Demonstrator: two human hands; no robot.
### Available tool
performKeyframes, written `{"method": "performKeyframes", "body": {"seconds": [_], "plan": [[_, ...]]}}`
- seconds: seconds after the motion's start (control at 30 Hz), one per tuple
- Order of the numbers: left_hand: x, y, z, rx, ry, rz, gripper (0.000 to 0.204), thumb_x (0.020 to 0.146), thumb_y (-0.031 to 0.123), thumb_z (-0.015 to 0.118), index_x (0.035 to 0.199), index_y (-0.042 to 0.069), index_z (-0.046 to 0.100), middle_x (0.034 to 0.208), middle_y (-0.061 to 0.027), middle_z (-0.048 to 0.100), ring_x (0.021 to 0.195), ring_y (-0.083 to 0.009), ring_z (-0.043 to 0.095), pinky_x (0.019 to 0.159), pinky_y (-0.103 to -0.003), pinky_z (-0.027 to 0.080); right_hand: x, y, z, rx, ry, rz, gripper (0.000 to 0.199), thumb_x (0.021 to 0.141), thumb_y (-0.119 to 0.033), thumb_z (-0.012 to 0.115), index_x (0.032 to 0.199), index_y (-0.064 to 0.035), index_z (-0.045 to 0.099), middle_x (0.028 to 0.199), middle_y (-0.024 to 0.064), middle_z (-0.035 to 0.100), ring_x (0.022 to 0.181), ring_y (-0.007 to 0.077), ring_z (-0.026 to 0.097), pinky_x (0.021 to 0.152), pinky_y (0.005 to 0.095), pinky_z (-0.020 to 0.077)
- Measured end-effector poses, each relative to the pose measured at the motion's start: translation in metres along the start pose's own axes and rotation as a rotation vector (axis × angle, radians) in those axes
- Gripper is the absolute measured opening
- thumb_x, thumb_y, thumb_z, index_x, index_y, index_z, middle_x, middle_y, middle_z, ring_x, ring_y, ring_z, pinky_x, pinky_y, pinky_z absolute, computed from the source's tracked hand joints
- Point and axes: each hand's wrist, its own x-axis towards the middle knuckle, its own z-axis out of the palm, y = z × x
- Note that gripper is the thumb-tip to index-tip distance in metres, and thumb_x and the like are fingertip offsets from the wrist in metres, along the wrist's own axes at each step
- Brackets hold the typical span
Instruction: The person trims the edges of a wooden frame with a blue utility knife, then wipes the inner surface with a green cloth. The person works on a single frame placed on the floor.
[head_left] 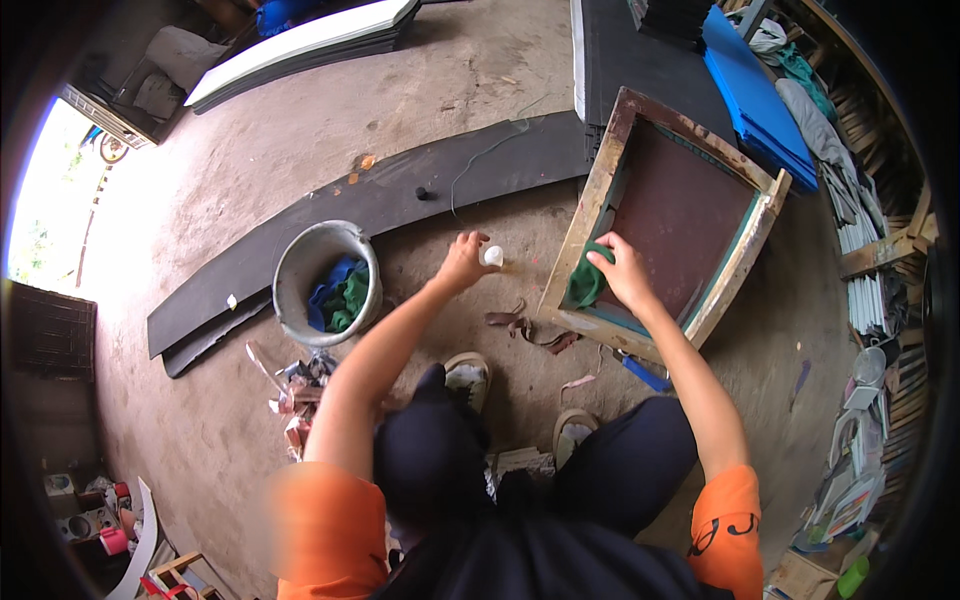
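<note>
My left hand (462, 262) is out over the floor at the middle, thumb and forefinger curled about a small white container (493, 256); what lies under the fingers is hidden. My right hand (624, 274) pinches a crumpled green cloth (587, 278) between thumb and fingers. The cloth lies at the lower left inner corner of a wooden screen frame (574, 240), which has a dark brown mesh (680, 205) with green edging. The frame rests tilted, to the right of my knees.
A grey bucket (287, 310) with blue and green cloths stands at left. Behind it runs a long black sheet (330, 217) bearing a small black cap (421, 194). Brown scraps (518, 325) and a blue-handled tool (643, 374) lie near my feet. Blue sheets (757, 100) are stacked far right.
</note>
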Motion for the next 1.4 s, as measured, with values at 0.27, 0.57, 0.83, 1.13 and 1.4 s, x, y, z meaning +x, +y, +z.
{"method": "performKeyframes", "body": {"seconds": [0.27,0.57,0.83,1.13,1.4], "plan": [[0.001,-0.019,0.085,-0.29,0.312,-0.226,0.044,0.07,0.006,0.072,0.109,0.005,0.053,0.106,-0.0126,0.054,0.101,-0.028,0.055,0.083,-0.038,0.048,0.021,0.004,0.014,-0.067,-0.143,0.203,0.023,0.086,-0.019,0.06,0.095,0.0026,0.061,0.085,0.0083,0.067,0.08,0.0103,0.059,0.074,0.0276,0.0453],[0.009,0.033,0.02,-0.631,0.266,0.115,0.04,0.081,0.013,0.066,0.114,0.005,0.045,0.102,-0.0154,0.06,0.093,-0.0317,0.06,0.08,-0.036,0.046,0.034,-0.003,0.012,0.116,-0.039,0.108,0.025,0.086,-0.018,0.061,0.099,0.0036,0.062,0.088,0.0047,0.064,0.08,0.0101,0.058,0.073,0.0259,0.0451],[-0.026,0.152,-0.095,-0.286,0.197,0.451,0.042,0.079,0.027,0.066,0.11,0.003,0.05,0.095,-0.0166,0.06,0.089,-0.033,0.06,0.076,-0.036,0.048,0.0,-0.07,-0.015,0.723,0.019,0.223,0.023,0.088,-0.018,0.058,0.105,-0.0021,0.061,0.088,0.0027,0.064,0.078,0.0093,0.06,0.07,0.024,0.0468],[-0.078,0.218,-0.152,0.214,0.184,0.564,0.037,0.077,0.033,0.066,0.1,0.004,0.057,0.088,-0.0128,0.061,0.078,-0.0322,0.062,0.065,-0.039,0.05,-0.05,-0.113,-0.036,0.943,-0.03,0.259,0.018,0.089,-0.017,0.055,0.103,-0.0054,0.058,0.092,0.0018,0.062,0.077,0.0105,0.058,0.065,0.0259,0.0476],[-0.084,0.25,-0.148,0.744,0.097,0.68,0.038,0.069,0.035,0.071,0.09,0.006,0.06,0.085,-0.0074,0.058,0.082,-0.0253,0.061,0.065,-0.036,0.049,-0.071,-0.104,-0.029,0.973,-0.002,0.376,0.015,0.089,-0.011,0.052,0.098,-0.0022,0.058,0.092,0.0046,0.061,0.08,0.0138,0.06,0.069,0.0286,0.0515]]}}
